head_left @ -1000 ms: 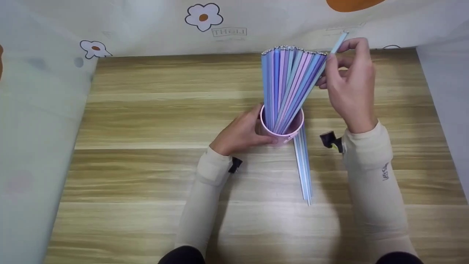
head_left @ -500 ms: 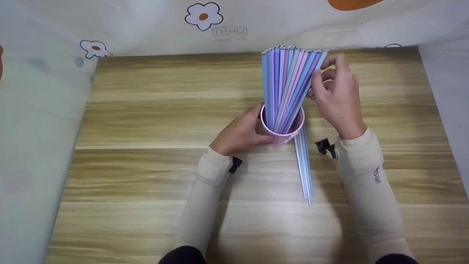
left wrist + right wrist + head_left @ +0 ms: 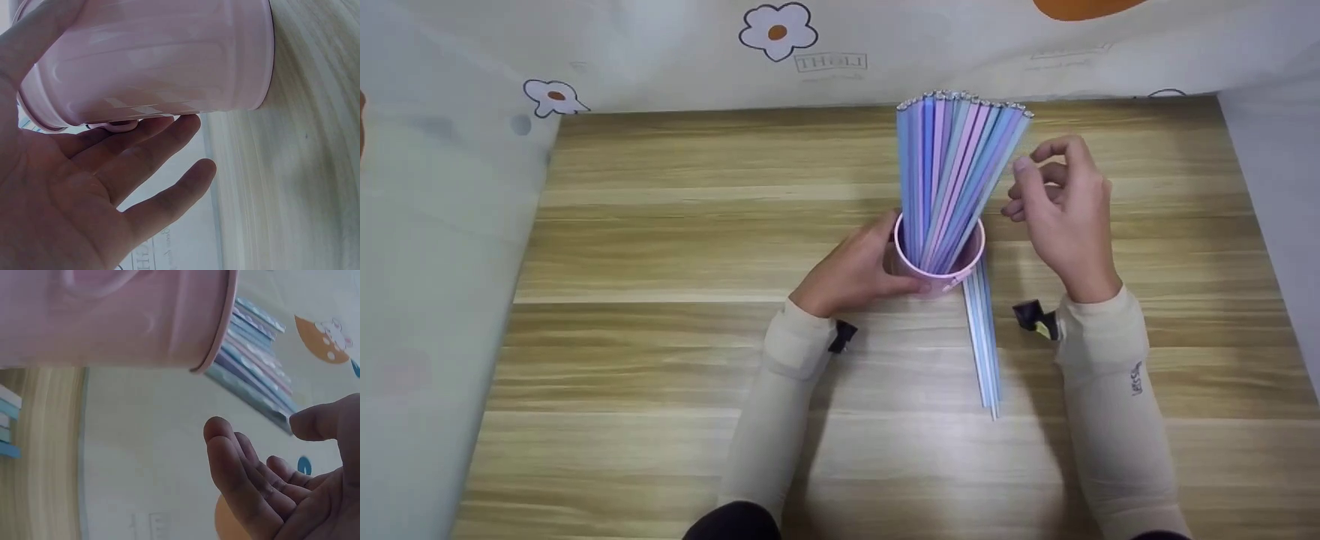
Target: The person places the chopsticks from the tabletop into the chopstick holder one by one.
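Note:
A small pink pail (image 3: 936, 283) stands upright on the table, full of long thin pastel sticks (image 3: 956, 172) in blue, purple, pink and mint. They fan out above its rim, leaning right. My left hand (image 3: 847, 271) holds the pail from the left, thumb on the near side and fingers round the far side. In the left wrist view the fingertips (image 3: 188, 125) touch or nearly touch its wall. Right of the sticks, my right hand (image 3: 1069, 217) hovers apart from them, fingers loosely bent. The right wrist view shows nothing between thumb and fingers.
Several pale blue and white sticks (image 3: 981, 345) lie on the wood-grain table (image 3: 660, 360), running from behind the pail towards me. A flower-printed cloth (image 3: 660, 60) hangs along the back. Pale sheets (image 3: 442, 315) border the left and right sides.
My right hand has lowered a mint stick into the pail beside the others, let go of it, and drawn back right and towards me. The left hand keeps its hold.

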Available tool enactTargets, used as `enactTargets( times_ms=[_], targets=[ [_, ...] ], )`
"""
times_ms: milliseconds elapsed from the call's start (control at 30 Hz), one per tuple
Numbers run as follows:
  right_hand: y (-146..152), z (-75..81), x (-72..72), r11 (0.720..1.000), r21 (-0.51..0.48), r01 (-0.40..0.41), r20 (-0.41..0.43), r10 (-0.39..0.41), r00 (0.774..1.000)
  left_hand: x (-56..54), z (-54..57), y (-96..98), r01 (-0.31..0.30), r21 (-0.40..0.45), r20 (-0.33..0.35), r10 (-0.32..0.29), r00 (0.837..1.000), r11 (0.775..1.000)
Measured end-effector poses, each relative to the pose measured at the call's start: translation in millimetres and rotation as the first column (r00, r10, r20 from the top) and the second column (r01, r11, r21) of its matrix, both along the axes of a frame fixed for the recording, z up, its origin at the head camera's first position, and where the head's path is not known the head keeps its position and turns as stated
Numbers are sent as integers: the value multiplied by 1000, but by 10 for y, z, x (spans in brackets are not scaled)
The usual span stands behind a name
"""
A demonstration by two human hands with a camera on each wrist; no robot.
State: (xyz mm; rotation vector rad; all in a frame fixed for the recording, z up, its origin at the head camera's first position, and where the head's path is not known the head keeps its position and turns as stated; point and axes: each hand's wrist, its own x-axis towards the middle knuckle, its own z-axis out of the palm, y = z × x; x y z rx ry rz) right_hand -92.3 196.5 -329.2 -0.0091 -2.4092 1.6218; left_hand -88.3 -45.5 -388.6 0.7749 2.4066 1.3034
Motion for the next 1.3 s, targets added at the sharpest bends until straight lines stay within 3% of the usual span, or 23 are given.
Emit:
enactTargets(
  times_ms=[333, 600, 700, 867, 967, 1167, 1300],
  targets=[
    [209, -140, -43, 1000, -20, 5, 114, -3, 993, 6, -8, -19, -3, -7, 3, 3, 1000, 1000],
    [302, -387, -149, 991, 93, -95, 290, 64, 955, 2, 0, -16, -13, -14, 14, 14, 1000, 1000],
    [323, -476, -168, 978, 143, -152, 371, 89, 924, -2, 2, -8, -7, -26, 11, 8, 1000, 1000],
    [325, -585, -184, 928, 201, -313, 516, 172, 839, 0, 6, -4, -10, -29, 24, 11, 1000, 1000],
    [308, -639, -193, 900, 230, -370, 548, 194, 813, 5, 9, -6, -16, -29, 31, 17, 999, 999],
    [274, -683, -189, 840, 366, -400, 539, 159, 827, 6, 11, -4, -15, -35, 36, 17, 999, 999],
    [258, -682, -174, 821, 407, -400, 530, 144, 835, 6, 11, -3, -13, -33, 37, 14, 999, 999]
  ],
)
